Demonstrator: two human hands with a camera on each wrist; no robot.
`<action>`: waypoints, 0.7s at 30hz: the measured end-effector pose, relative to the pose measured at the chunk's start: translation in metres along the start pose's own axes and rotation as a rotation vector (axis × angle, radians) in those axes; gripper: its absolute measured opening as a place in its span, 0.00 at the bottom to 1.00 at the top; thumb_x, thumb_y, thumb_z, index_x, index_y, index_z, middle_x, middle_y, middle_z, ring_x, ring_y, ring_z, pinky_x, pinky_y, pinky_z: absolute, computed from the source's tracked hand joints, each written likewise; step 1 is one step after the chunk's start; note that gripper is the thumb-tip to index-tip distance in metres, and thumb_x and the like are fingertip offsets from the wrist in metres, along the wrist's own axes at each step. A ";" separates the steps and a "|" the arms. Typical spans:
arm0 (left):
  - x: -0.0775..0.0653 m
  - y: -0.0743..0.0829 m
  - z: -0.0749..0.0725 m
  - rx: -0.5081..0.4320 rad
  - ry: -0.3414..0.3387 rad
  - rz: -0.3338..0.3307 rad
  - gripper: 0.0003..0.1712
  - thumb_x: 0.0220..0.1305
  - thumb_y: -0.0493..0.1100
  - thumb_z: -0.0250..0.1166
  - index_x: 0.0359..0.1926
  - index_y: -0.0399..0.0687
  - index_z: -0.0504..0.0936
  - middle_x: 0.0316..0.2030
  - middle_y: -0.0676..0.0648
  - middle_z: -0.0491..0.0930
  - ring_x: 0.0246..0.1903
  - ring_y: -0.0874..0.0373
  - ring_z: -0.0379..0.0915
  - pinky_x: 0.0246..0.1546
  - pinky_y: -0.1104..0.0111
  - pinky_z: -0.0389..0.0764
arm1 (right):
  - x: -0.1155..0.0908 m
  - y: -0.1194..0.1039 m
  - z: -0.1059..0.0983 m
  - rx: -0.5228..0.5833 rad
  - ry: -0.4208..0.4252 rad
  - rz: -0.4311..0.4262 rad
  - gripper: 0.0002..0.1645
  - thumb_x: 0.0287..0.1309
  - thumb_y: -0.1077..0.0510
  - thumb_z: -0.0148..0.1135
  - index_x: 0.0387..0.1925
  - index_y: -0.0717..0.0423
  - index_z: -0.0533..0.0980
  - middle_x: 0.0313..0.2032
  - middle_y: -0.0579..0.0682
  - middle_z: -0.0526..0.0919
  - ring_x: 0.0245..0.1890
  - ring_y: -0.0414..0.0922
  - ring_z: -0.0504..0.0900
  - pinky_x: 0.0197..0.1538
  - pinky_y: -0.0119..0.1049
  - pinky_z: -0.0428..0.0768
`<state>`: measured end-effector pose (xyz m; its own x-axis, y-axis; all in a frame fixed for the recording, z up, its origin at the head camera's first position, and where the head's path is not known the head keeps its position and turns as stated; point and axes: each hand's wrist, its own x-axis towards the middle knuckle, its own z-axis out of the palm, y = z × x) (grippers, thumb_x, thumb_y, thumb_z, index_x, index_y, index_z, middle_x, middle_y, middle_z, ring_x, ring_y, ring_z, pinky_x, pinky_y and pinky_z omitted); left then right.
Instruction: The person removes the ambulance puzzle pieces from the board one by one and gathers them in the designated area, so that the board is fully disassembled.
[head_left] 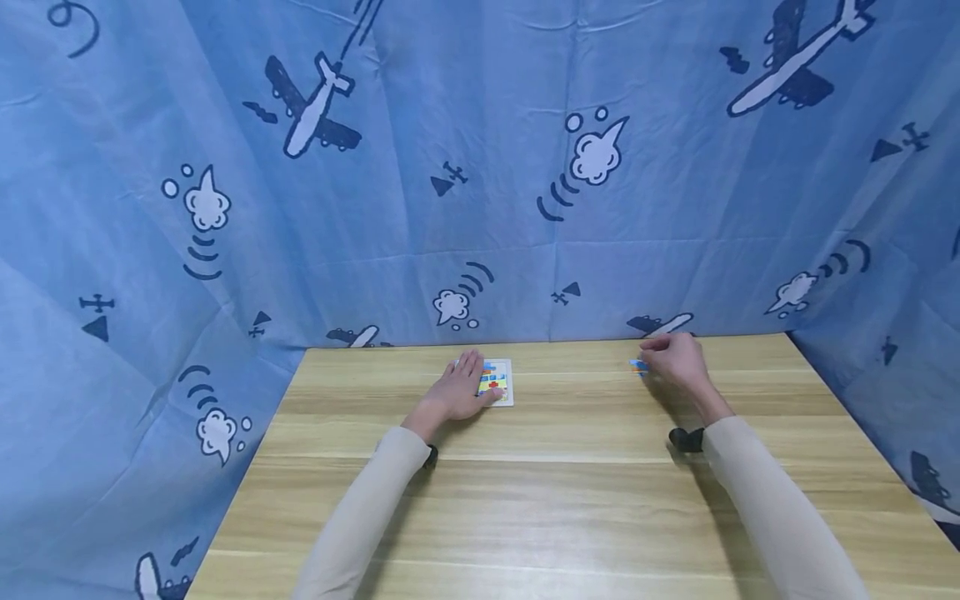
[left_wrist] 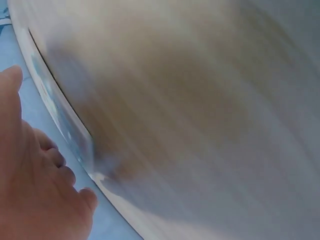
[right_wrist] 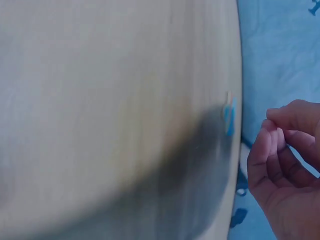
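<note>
My left hand [head_left: 461, 392] rests with its fingers spread over the left part of a small, white-edged picture board [head_left: 507, 401], covering that side of it. Red, yellow and blue patches show on the uncovered part of the board. In the left wrist view the board [left_wrist: 75, 132] appears edge-on beside the left hand [left_wrist: 40, 170]. Farther right, my right hand [head_left: 678, 360] is held over the tabletop, thumb and fingertips drawn together. Small blue and orange flat pieces [head_left: 637, 367] lie just left of those fingertips. The right wrist view shows nothing between the fingertips, with the pieces [right_wrist: 229, 117] apart from them.
The wooden table [head_left: 555, 500] runs back to a blue curtain [head_left: 495, 208] printed with planes and clouds, which also hangs at both sides. A black wrist strap part [head_left: 686, 440] sticks out below the right sleeve [head_left: 772, 500].
</note>
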<state>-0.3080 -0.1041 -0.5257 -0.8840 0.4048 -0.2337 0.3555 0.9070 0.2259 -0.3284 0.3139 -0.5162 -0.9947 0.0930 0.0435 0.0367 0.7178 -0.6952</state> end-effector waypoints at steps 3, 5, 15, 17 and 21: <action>-0.003 -0.008 0.000 0.016 -0.001 -0.019 0.51 0.80 0.70 0.42 0.85 0.40 0.40 0.86 0.40 0.36 0.86 0.46 0.31 0.87 0.52 0.42 | 0.000 -0.009 0.001 -0.009 0.006 -0.036 0.17 0.70 0.56 0.65 0.52 0.64 0.86 0.51 0.68 0.88 0.48 0.59 0.87 0.43 0.40 0.84; -0.005 -0.012 0.000 0.037 -0.003 -0.017 0.51 0.80 0.70 0.41 0.85 0.40 0.40 0.86 0.40 0.37 0.86 0.46 0.31 0.87 0.52 0.43 | 0.000 -0.015 0.004 -0.015 0.003 -0.067 0.17 0.70 0.56 0.65 0.51 0.65 0.86 0.50 0.68 0.89 0.47 0.60 0.87 0.43 0.42 0.85; -0.012 -0.017 -0.002 0.110 -0.033 0.010 0.51 0.81 0.70 0.39 0.85 0.40 0.38 0.86 0.40 0.35 0.86 0.46 0.30 0.87 0.52 0.44 | 0.005 -0.056 0.028 0.051 -0.088 -0.168 0.15 0.69 0.58 0.67 0.48 0.66 0.87 0.44 0.66 0.90 0.35 0.47 0.87 0.34 0.30 0.82; -0.012 -0.016 -0.002 0.117 -0.033 0.005 0.51 0.81 0.70 0.39 0.85 0.40 0.38 0.86 0.40 0.34 0.86 0.47 0.30 0.87 0.53 0.44 | 0.006 -0.065 0.036 0.060 -0.111 -0.186 0.15 0.69 0.58 0.67 0.49 0.66 0.87 0.44 0.65 0.91 0.35 0.47 0.87 0.35 0.31 0.82; -0.011 -0.016 0.002 0.110 -0.044 -0.005 0.51 0.81 0.70 0.39 0.85 0.41 0.37 0.86 0.41 0.33 0.86 0.47 0.29 0.87 0.53 0.43 | 0.007 -0.083 0.051 0.081 -0.144 -0.219 0.15 0.69 0.57 0.67 0.49 0.65 0.87 0.44 0.63 0.91 0.38 0.49 0.88 0.37 0.32 0.83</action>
<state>-0.3036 -0.1229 -0.5289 -0.8726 0.4028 -0.2763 0.3845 0.9153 0.1201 -0.3435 0.2199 -0.4951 -0.9816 -0.1618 0.1010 -0.1832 0.6519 -0.7358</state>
